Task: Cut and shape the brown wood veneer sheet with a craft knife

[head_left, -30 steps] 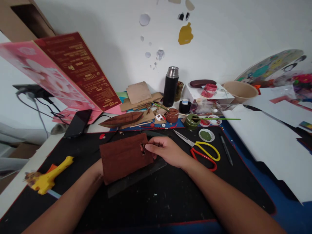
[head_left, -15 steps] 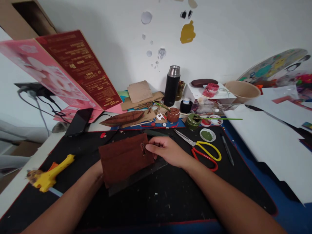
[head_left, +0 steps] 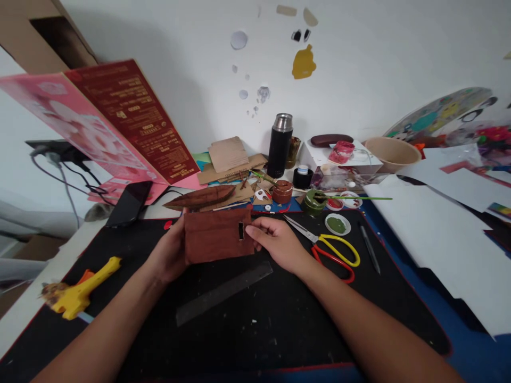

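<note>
Between my hands is a reddish-brown painted rectangular panel (head_left: 213, 236) with a small upright slot near its right end. My left hand (head_left: 170, 252) grips its left edge, the fingers partly hidden behind it. At the right edge, beside the slot, my right hand (head_left: 275, 239) pinches the panel with thumb and fingers. A clear ruler (head_left: 223, 292) lies on the black mat (head_left: 223, 340) below the panel. Scissors (head_left: 319, 239) with one yellow and one red handle rest just right of my right hand.
A yellow glue gun (head_left: 80, 292) lies at left near a phone (head_left: 130, 204). Behind the mat are a brown leaf-shaped piece (head_left: 199, 198), brown paint jar (head_left: 282, 192), green paint jar (head_left: 314, 203) and black thermos (head_left: 280, 146). A pen (head_left: 370, 249) and white sheets (head_left: 435, 250) are at right.
The panel has been raised away from me and levelled, uncovering more of the ruler. My left hand has come up from beneath it to its left edge. The view has shifted slightly.
</note>
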`<state>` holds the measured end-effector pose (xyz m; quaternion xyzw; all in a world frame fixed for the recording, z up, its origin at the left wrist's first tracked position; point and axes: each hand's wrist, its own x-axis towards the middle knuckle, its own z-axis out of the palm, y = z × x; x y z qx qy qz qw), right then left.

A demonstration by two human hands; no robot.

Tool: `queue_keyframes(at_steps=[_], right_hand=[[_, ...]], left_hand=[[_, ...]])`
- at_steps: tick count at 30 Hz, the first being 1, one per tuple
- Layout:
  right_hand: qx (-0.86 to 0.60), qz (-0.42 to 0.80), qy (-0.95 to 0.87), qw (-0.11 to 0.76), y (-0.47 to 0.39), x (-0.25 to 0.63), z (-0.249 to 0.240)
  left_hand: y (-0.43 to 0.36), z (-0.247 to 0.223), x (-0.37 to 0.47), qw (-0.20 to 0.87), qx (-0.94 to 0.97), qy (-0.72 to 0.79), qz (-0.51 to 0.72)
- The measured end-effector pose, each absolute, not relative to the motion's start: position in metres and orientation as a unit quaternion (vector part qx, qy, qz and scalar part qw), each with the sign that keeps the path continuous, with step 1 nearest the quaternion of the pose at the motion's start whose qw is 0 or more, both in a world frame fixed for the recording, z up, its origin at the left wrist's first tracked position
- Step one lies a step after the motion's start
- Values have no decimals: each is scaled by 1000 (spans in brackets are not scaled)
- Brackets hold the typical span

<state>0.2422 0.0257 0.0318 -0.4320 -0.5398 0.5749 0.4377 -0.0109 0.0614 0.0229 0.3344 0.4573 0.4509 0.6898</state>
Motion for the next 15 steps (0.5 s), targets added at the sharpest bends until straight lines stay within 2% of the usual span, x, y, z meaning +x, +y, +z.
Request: queue_keyframes(at_steps=[3,9,15], right_hand=[[-449,561,-535,444,27,242,29],[-441,563,-540,443,25,242,32],[-429,576,-508,477,26,244,36]], left_hand=[[63,32,-12,711,328,436,443],[57,41,-6,672,364,462,449],[62,49,-12,588,425,404,557]])
